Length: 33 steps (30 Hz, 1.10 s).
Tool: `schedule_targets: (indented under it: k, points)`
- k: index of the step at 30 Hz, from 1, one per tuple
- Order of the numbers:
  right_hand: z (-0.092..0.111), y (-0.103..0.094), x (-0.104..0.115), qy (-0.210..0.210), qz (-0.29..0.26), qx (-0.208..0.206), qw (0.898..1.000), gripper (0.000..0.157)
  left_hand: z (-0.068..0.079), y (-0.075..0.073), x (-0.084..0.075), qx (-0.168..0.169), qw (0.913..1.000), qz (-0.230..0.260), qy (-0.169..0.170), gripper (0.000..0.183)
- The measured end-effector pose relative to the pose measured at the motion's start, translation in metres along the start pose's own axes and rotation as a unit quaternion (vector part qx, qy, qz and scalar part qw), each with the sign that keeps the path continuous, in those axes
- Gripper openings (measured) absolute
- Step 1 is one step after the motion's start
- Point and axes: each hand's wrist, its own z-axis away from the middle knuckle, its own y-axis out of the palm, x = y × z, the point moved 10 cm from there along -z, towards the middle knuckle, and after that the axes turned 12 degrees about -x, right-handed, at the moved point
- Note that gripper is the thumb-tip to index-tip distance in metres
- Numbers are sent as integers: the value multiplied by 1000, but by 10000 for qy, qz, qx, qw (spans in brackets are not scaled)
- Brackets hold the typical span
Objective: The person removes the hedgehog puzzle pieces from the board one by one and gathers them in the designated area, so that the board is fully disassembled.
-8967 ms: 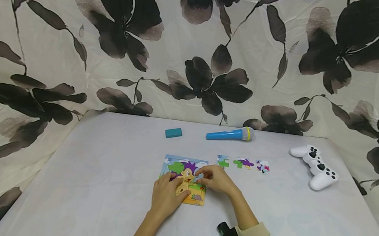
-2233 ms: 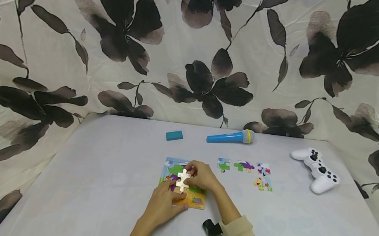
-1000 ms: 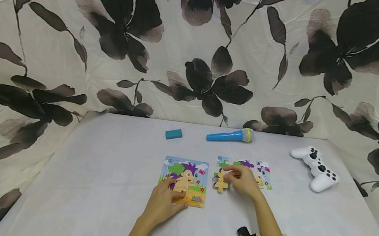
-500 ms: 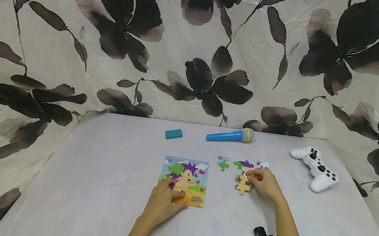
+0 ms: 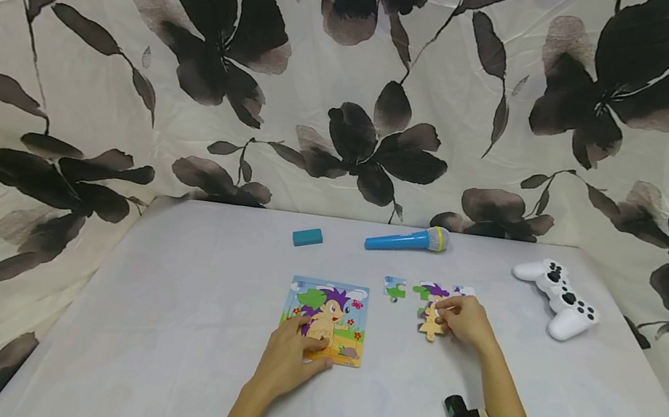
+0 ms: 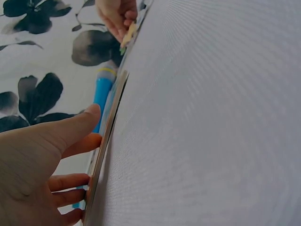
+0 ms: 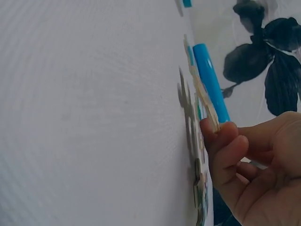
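In the head view my left hand (image 5: 285, 359) rests on the near-left part of a square hedgehog jigsaw puzzle (image 5: 352, 304). The left wrist view has its fingers fairly straight on the board's surface, with the board (image 6: 107, 127) seen edge-on. To the right, my right hand (image 5: 469, 323) pinches a yellow, purple and green jigsaw piece (image 5: 431, 326) between thumb and fingers. That piece (image 7: 203, 92) is tilted just off the table in the right wrist view. It sits right below a purple-and-green piece (image 5: 435, 289). A blue-and-green piece (image 5: 395, 289) lies left of it; pieces further right are mostly hidden behind my hand.
A teal block (image 5: 307, 236) and a blue toy microphone (image 5: 407, 240) lie along the back of the white-covered table (image 5: 175, 329). A white game controller (image 5: 555, 298) is at the back right. Floral cloth hangs behind.
My right hand has carried the piece from over the board, its pale back showing earlier, rightward to the loose pieces. Another piece was added below the rightmost one. My left hand stays on the puzzle.
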Motion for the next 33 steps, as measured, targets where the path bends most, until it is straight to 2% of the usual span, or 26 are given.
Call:
schedule_targets:
  k: [6, 11, 20, 25, 29, 33]
  points:
    - [0, 0, -3, 187, -51, -63, 9998, 21, 0, 0, 0, -14, 10000, 38, -18, 36]
    - [0, 2, -3, 149, 135, -81, 9998, 21, -1, 0, 0, -30, 10000, 40, -4, 36]
    - [1, 5, 5, -319, 859, -157, 9957, 18, 0, 0, 1, -45, 10000, 83, -28, 35]
    - [1, 6, 14, -521, 1136, -194, 9920, 23, 0, 0, 1, -54, 9999, 101, -40, 35]
    - [1, 11, 24, -858, 1186, -72, 9892, 29, 0, 0, 1, -61, 9999, 110, -27, 35]
    - [0, 19, 30, -1242, 1158, 109, 9854, 27, 0, 0, 1, -42, 9999, 126, -39, 36]
